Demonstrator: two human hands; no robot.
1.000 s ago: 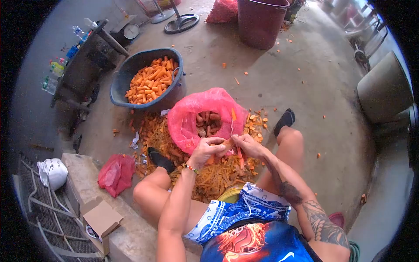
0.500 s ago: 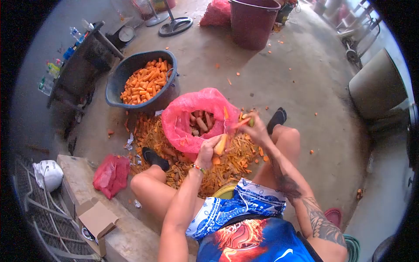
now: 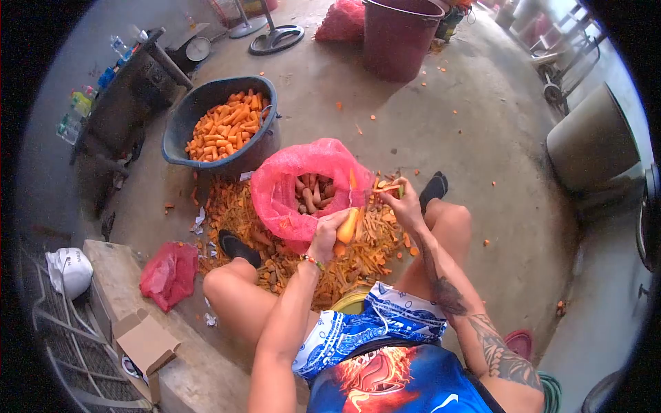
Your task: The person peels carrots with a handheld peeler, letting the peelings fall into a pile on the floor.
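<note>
My left hand (image 3: 326, 238) is wrapped round a carrot (image 3: 348, 226), its bright orange peeled side facing up and right. Just to the right and a little farther off, my right hand (image 3: 405, 205) grips a small peeler (image 3: 390, 188) with a bit of green at the grip; fingers cover much of it. Between my legs stands an open pink mesh sack (image 3: 275, 180) with unpeeled carrots (image 3: 315, 193) inside. Orange peelings (image 3: 313, 275) lie heaped around the sack and below both hands.
A dark tub (image 3: 172, 141) of peeled carrots (image 3: 231, 127) stands beyond the sack on the left. Farther back is a maroon bin (image 3: 399, 41). A pink bag (image 3: 169, 275) and an open cardboard box (image 3: 146, 341) lie at left. A grey drum (image 3: 592, 138) stands at right.
My right hand, blurred before, now shows more sharply with the peeler held apart from the carrot. My left hand still holds the carrot in nearly the same place. The view has shifted slightly.
</note>
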